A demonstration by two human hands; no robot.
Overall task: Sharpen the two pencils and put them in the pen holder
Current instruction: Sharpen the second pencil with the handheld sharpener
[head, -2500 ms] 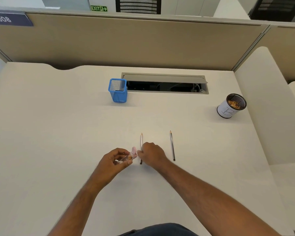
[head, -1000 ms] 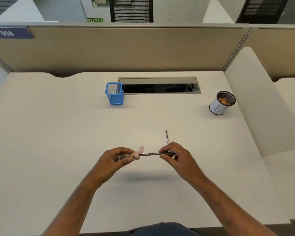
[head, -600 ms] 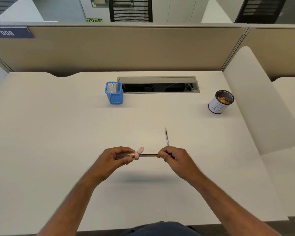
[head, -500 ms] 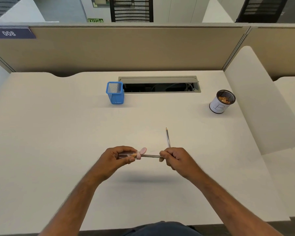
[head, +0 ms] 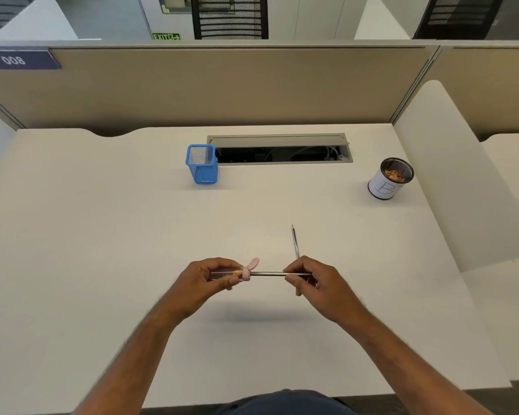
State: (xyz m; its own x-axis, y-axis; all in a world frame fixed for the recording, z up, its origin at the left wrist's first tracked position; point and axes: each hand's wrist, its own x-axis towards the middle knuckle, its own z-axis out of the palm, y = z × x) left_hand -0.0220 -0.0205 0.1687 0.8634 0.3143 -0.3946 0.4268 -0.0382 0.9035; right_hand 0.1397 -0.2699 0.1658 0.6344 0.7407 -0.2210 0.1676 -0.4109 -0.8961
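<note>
My left hand [head: 209,278] grips a clear tube-shaped sharpener with a pink cap [head: 246,272], held above the white desk [head: 102,235]. One pencil [head: 268,274] lies level between my hands, its tip inside the sharpener. My right hand [head: 315,280] pinches that pencil's other end. A second pencil [head: 294,242] lies on the desk just beyond my right hand, point facing away from me, its near end hidden by my fingers. The blue mesh pen holder [head: 202,164] stands upright at the back of the desk, with nothing visible in it.
An open cable tray [head: 279,152] runs along the back, right of the pen holder. A white cup with shavings inside [head: 390,178] stands at the far right. Beige partition walls [head: 222,85] close the back, and a white side panel [head: 462,190] bounds the right.
From 2.5 s ago, my right hand lifted a pencil off the desk and its tip went into the sharpener. Over the last second my right fingers shift their hold on the pencil.
</note>
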